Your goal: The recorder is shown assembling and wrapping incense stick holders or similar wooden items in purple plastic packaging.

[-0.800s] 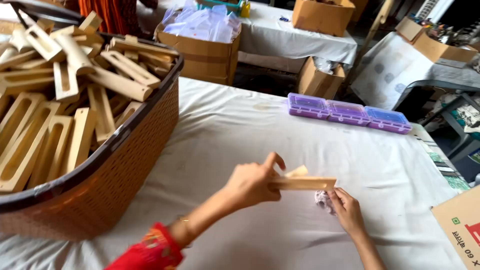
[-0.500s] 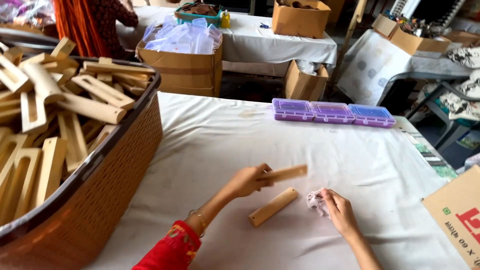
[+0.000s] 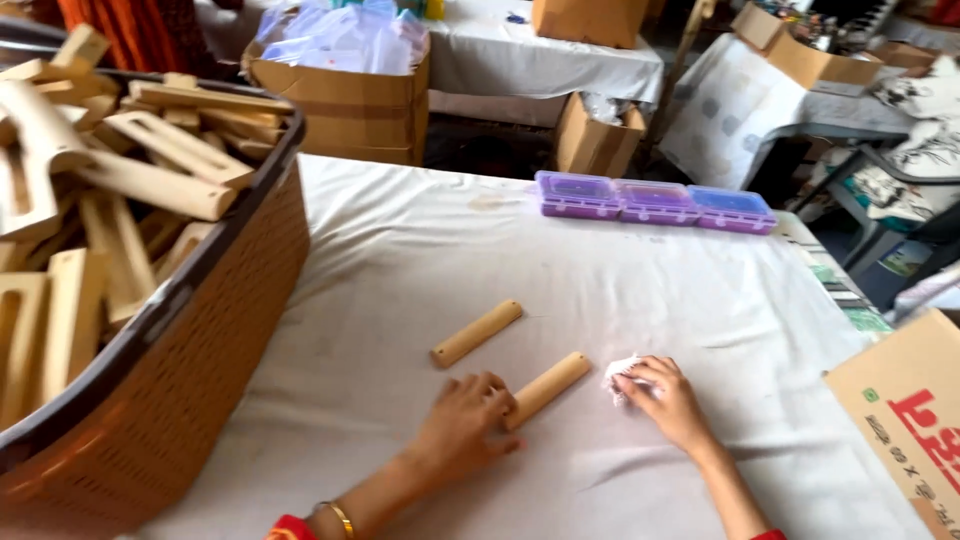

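Partly hidden: your left hand [image 3: 465, 425] is lying knuckles-up, fingers curled over the near end of a wooden stick [image 3: 548, 388], so whether it is gripping or only touching is hard to tell. Your right hand [image 3: 668, 398] is pinching a crumpled white wad [image 3: 622, 372], mostly covered by the fingers. A second stick [image 3: 477, 333] is lying free at 11 o'clock from the left hand. The brown basket [image 3: 190, 370] of wooden pieces is crowding 9 o'clock, cut off by the edge. Purple boxes [image 3: 655, 201] are sitting at 1 o'clock; a carton [image 3: 905, 415] is cropped at 3 o'clock.
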